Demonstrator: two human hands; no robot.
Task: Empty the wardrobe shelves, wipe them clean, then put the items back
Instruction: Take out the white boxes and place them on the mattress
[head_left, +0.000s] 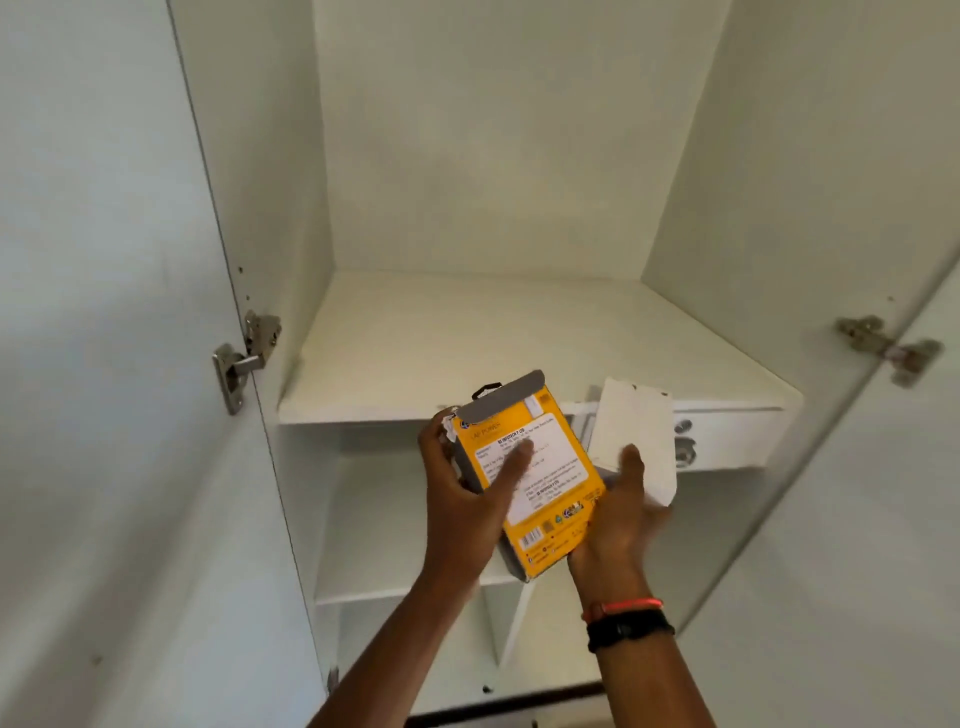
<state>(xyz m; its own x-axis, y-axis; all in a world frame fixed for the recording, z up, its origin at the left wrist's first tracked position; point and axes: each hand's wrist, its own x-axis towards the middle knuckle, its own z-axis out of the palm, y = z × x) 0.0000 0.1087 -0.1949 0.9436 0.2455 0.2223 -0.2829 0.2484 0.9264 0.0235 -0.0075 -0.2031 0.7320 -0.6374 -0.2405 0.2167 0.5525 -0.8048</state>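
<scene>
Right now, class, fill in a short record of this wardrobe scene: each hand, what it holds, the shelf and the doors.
Left hand: grips the yellow box by its left edge, one finger across the label
Right hand: holds the white box, thumb on its face
Overlap: yellow box partly covers the white box
Upper shelf: white, behind both boxes
Doors: left door and right door stand open
Right wrist: red and black bands

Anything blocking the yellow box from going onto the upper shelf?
Nothing visible. The yellow box, held in the left hand, is at the front edge of the upper shelf; both doors stand open. The white box in the right hand is beside it, not in the path.
</scene>
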